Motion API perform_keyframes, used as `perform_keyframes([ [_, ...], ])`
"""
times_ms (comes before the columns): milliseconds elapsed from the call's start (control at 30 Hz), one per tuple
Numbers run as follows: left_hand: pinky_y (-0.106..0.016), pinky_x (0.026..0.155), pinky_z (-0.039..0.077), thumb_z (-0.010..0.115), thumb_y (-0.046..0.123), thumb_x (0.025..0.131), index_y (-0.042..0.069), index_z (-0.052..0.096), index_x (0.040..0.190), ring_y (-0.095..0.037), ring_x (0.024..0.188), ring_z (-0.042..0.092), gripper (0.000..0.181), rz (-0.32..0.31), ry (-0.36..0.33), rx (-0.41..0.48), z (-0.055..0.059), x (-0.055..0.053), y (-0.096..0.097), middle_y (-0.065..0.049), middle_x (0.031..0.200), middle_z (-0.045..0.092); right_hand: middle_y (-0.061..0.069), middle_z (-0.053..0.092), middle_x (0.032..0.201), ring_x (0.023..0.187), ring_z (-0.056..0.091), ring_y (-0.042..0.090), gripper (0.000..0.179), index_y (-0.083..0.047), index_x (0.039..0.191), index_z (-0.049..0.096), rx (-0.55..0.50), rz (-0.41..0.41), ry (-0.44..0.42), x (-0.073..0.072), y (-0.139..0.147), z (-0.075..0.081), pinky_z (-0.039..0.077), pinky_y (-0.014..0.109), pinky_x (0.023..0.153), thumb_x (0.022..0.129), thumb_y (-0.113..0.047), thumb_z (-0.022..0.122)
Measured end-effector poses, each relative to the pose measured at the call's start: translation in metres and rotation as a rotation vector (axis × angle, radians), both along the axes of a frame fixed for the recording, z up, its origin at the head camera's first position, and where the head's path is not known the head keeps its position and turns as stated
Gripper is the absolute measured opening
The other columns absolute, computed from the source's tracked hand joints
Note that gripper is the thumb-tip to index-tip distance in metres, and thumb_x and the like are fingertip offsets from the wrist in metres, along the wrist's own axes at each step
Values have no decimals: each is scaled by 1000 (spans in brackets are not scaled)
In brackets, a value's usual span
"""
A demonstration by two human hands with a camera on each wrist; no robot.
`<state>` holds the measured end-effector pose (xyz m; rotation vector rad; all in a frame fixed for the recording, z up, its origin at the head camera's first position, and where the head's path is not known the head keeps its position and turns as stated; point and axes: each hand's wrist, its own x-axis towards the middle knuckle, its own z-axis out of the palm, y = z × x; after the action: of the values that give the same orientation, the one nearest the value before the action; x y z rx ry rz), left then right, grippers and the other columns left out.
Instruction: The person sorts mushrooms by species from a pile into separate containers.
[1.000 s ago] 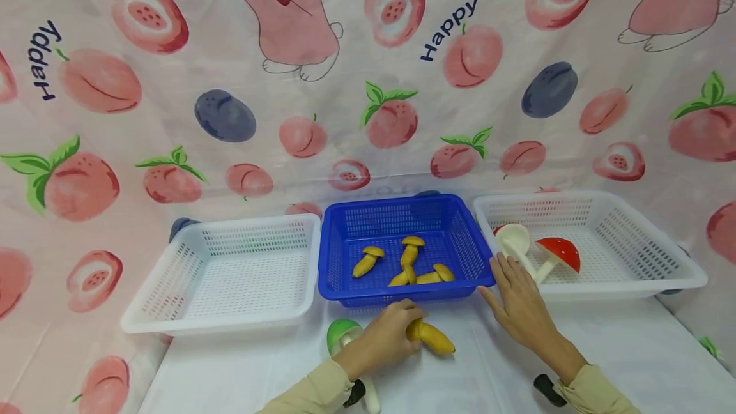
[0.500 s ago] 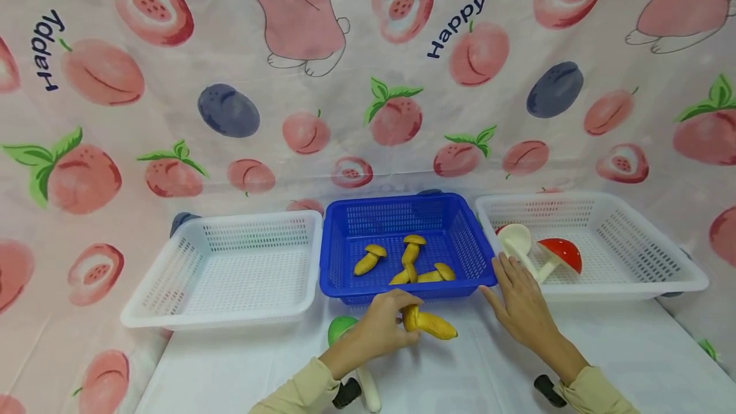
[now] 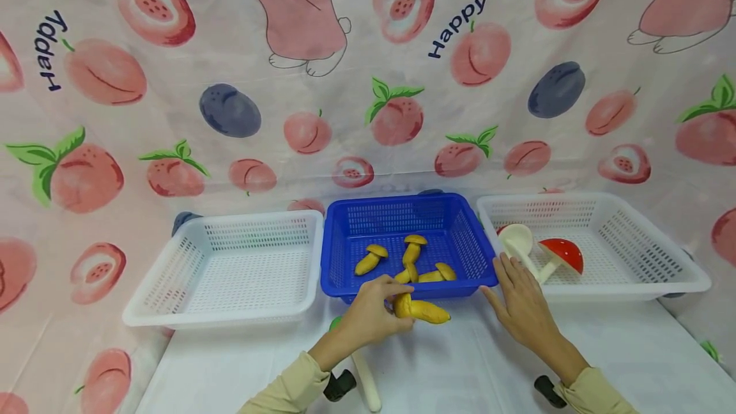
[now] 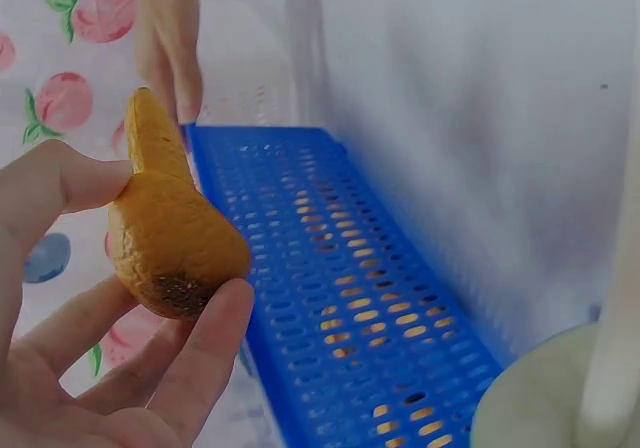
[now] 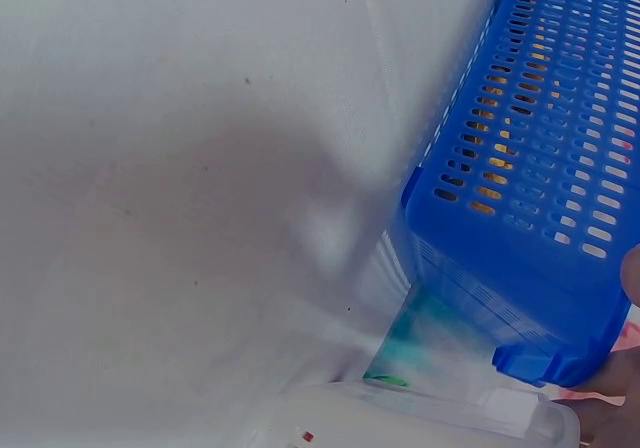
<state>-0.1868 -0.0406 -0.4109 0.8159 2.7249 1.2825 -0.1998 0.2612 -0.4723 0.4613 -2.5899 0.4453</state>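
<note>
My left hand (image 3: 370, 313) pinches a yellow toy mushroom (image 3: 422, 310) by its cap, just in front of the blue basket (image 3: 397, 292). In the left wrist view the thumb and fingertips press the cap of this mushroom (image 4: 175, 233), its stem pointing away from the palm. Several similar yellow mushrooms (image 3: 370, 260) lie inside the basket. My right hand (image 3: 523, 302) rests at the basket's front right corner with its fingers straight; in the right wrist view only parts of its fingers (image 5: 605, 378) show at that corner. Beneath the left forearm lies a green-capped mushroom, its white stem (image 3: 367, 382) showing.
A white basket (image 3: 224, 321) stands left of the blue one. Another white basket (image 3: 627, 287) on the right holds red-capped mushrooms (image 3: 562, 254) with white stems. All three baskets stand on a white cloth before a fruit-print curtain (image 3: 356, 114).
My left hand has raised the yellow mushroom off the cloth and carried it slightly left, toward the blue basket's front rim. The right hand has stayed at the corner.
</note>
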Motion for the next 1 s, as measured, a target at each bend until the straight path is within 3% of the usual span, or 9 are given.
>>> perform_keyframes([
  [300, -21, 65, 48, 79, 20, 71, 10, 69, 116, -15, 86, 55, 47, 80, 53, 5, 15, -10, -8, 0, 102, 61, 30, 36, 142, 136, 26, 44, 63, 12, 136, 40, -4, -2, 11, -1, 0, 0, 11, 50, 114, 92, -28, 60],
  [567, -21, 57, 50, 79, 20, 74, 8, 68, 117, -16, 83, 57, 46, 129, 60, 41, 26, -23, -18, -3, 105, 61, 31, 36, 142, 135, 26, 44, 63, 12, 137, 39, -1, -7, 9, -1, 0, -1, 11, 50, 114, 94, -32, 56],
  [800, -21, 56, 51, 79, 19, 76, 5, 68, 114, -25, 82, 60, 43, 205, 40, 83, 21, -36, -21, -10, 101, 61, 30, 36, 142, 135, 27, 45, 63, 12, 136, 39, -2, -7, 14, -1, -1, -2, 13, 52, 113, 94, -32, 56],
  [1000, -22, 55, 52, 80, 22, 75, 4, 68, 115, -24, 81, 59, 45, 276, 1, 111, 13, -48, -22, -11, 98, 59, 30, 36, 142, 135, 27, 45, 63, 12, 136, 40, -6, -8, 15, -1, 0, -2, 13, 52, 113, 93, -31, 58],
])
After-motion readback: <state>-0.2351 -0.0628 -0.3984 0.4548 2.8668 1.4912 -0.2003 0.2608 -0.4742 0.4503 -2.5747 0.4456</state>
